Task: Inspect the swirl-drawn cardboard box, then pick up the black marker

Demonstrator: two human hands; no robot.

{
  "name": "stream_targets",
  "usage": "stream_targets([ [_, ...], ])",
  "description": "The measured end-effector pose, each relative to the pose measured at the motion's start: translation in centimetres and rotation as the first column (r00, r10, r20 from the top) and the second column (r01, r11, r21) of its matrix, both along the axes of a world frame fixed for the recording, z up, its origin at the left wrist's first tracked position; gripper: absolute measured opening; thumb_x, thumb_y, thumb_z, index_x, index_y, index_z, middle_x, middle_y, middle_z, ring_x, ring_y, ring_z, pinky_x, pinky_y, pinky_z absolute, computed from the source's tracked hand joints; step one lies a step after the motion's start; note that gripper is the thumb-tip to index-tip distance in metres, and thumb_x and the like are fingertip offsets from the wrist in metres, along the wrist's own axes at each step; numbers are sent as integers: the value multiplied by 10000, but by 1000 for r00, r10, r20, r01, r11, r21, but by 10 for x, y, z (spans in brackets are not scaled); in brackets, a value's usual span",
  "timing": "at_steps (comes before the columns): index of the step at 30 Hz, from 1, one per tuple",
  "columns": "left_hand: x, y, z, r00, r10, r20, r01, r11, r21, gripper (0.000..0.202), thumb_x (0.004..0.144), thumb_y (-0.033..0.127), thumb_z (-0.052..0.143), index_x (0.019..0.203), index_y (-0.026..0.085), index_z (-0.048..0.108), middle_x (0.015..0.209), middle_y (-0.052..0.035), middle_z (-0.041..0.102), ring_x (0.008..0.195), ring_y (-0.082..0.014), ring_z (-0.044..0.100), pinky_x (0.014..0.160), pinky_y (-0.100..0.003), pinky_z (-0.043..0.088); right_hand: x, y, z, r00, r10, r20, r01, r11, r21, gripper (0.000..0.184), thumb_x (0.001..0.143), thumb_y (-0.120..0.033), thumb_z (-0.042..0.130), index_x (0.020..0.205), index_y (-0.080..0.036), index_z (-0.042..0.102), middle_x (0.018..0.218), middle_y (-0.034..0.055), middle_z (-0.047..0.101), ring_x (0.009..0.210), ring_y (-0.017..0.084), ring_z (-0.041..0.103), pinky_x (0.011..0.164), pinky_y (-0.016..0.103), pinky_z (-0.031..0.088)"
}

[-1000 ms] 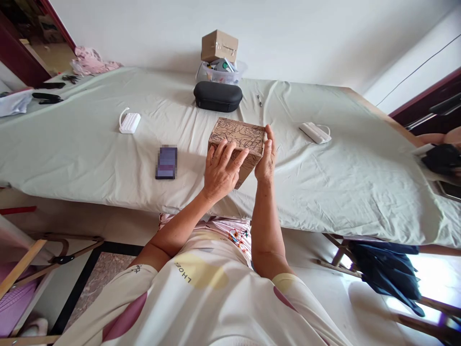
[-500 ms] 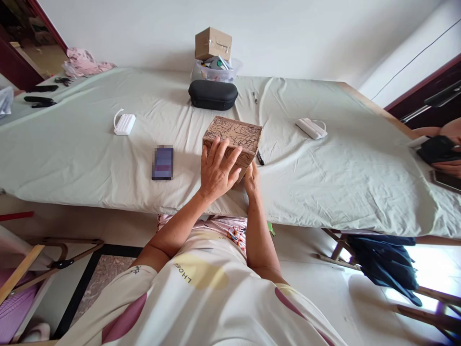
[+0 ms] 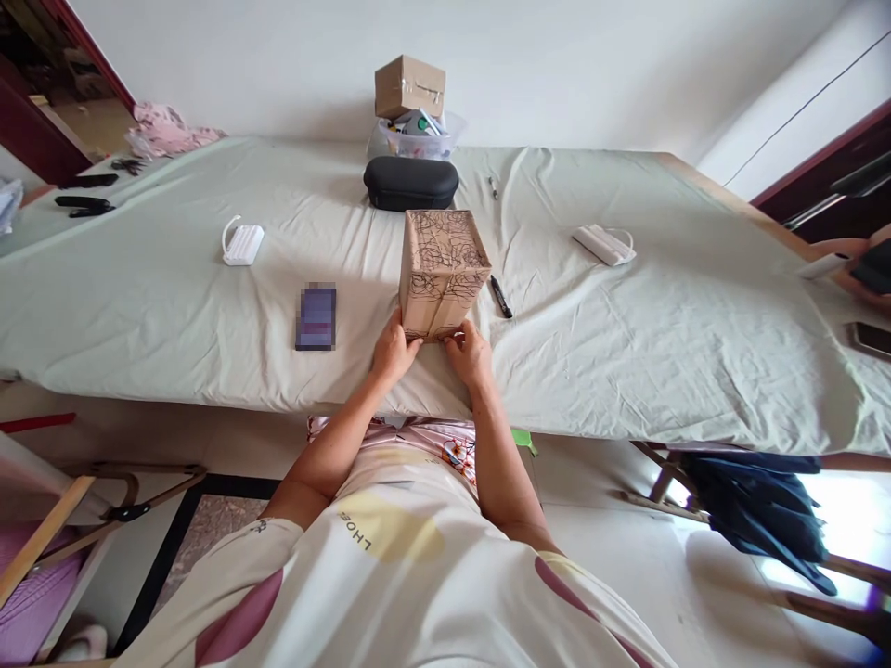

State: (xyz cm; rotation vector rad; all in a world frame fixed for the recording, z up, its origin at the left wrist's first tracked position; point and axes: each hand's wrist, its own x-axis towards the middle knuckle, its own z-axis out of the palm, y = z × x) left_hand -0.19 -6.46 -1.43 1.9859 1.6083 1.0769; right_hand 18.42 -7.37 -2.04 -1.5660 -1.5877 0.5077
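Observation:
A brown cardboard box, scribbled with dark looping lines on its top and upper front, stands on the cloth-covered table before me. My left hand grips its lower left corner, thumb along the bottom front edge. At the lower right, my right hand pinches the bottom edge with thumb and fingers. The box's underside and some fingertips are hidden. Just right of the box lies a black marker.
A phone lies to the left. White power banks rest on either side. Behind are a black case, a plastic tub and another carton. Another person's hand shows at the right edge.
The box has turned, so a front face now points towards me. My left hand has come down from its top front to the lower left corner; my right hand has shifted to the bottom edge.

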Motion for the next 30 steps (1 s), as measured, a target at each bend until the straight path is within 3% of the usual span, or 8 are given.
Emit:
stream_targets([
  [5,-5,0,-6,999,22,-47,-21,999,26,728,915,195,796,1563,124,472,1547,-252,631,1468,-366,623,1207,-496,550,-5,0,-3,985,-72,155,76,997,-15,392,795,-296,712,1171,-228,624,1105,117,708,958,287,657,930,486,592],
  [8,-2,-2,-7,995,77,-61,-72,995,75,668,925,235,811,1512,112,518,1492,-259,671,1414,-357,664,1172,-472,568,-4,0,-2,992,-83,99,83,997,7,371,809,-310,723,1161,-231,634,1076,90,698,924,262,643,913,470,593],
  [11,-1,-5,-5,992,120,-30,-110,969,223,572,987,357,764,1469,124,563,1429,-240,716,1296,-330,728,1109,-446,591,-3,-4,4,998,-61,-21,64,988,138,415,851,-350,718,1243,-235,639,1047,64,694,916,237,641,921,452,589],
  [14,-2,-12,9,986,168,8,-157,903,400,545,1055,531,635,1417,123,616,1314,-217,761,1187,-309,753,1041,-426,596,-5,-14,16,990,-40,-135,77,954,289,504,903,-421,708,1371,-255,621,1015,44,686,924,226,645,933,443,585],
  [17,-3,-22,33,974,221,45,-214,837,503,568,1102,604,484,1372,138,663,1180,-177,770,1100,-275,743,1014,-402,581,-12,-27,34,978,-28,-206,108,916,386,472,957,-500,686,1372,-279,648,962,30,666,891,217,639,904,430,586],
  [21,-3,-31,54,979,158,125,-199,848,492,534,1136,572,396,1363,169,662,1132,-132,739,1054,-216,715,969,-325,582,-18,-39,60,982,-73,-173,143,886,441,305,1011,-544,640,1093,-276,757,907,39,662,854,207,625,869,404,591],
  [26,1,-32,46,976,117,183,-178,913,368,465,1119,545,446,1318,168,633,1072,-113,708,978,-219,696,916,-330,594,-17,-37,71,973,-97,-211,183,879,441,274,1017,-518,640,1027,-271,759,936,42,669,888,209,638,877,406,595],
  [30,9,-35,42,986,97,134,-148,877,456,467,1106,452,478,1468,167,552,1331,-182,648,1239,-264,655,1055,-374,578,-22,-37,70,972,-135,-192,210,865,455,204,1022,-453,638,1024,-274,736,1083,68,666,1078,239,650,1018,467,569],
])
